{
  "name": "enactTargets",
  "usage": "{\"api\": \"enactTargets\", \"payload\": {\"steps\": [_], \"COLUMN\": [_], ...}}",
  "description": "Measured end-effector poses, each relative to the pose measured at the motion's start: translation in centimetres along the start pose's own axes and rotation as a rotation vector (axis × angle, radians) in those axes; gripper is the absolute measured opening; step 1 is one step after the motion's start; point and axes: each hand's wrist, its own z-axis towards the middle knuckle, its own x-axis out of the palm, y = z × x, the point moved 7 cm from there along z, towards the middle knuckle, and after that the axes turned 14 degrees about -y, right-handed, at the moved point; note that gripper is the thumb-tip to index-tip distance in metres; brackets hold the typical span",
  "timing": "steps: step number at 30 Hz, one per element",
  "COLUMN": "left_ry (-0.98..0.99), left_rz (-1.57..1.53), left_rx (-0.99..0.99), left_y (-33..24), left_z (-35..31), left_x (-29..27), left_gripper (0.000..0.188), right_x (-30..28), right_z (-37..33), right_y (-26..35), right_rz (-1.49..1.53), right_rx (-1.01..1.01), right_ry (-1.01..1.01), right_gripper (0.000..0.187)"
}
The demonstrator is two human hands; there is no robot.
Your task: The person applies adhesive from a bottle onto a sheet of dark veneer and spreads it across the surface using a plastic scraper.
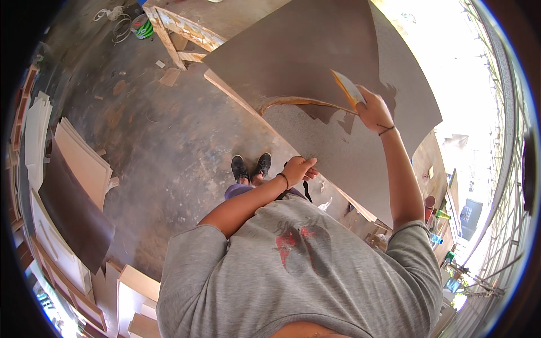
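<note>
My right hand (pixel 375 110) is closed round a flat, pale scraper (pixel 348 89) with a yellow-orange smeared edge. It is over a large grey-brown sheet (pixel 349 186) on a workbench. A darker brown, wet-looking coat (pixel 293 50) covers the sheet's far part, with a ragged border. A tan-orange streak (pixel 298 101) curves along that border toward my right hand. Beside the sheet's near edge, in front of my waist, my left hand (pixel 300 169) has its fingers curled. A black strap (pixel 307 191) hangs just below it; whether the fingers hold anything is hidden.
A wooden trestle (pixel 183 34) stands at the far left of the sheet. Cut boards (pixel 84 158) and a dark brown sheet (pixel 73 208) lean at the left. Bottles (pixel 437 214) stand at the right, near a metal grille (pixel 513 141). Scraps (pixel 169 77) lie on the floor.
</note>
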Motion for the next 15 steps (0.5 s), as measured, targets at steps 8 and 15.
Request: {"api": "enactTargets", "payload": {"steps": [8,15], "left_ry": [-0.013,0.027], "left_rz": [-0.096,0.021], "left_rx": [0.067,0.097], "left_y": [1.5,1.9], "left_z": [0.4,0.3], "left_x": [0.0,0.3], "left_gripper": [0.042,0.04], "right_x": [8.5,14.5], "right_z": [0.3,-5.5], "right_y": [0.5,13.5], "right_rz": [-0.198,-0.102], "right_rx": [-0.147,-0.576], "right_ry": [-0.011,0.224], "right_gripper": [0.041,0.035]}}
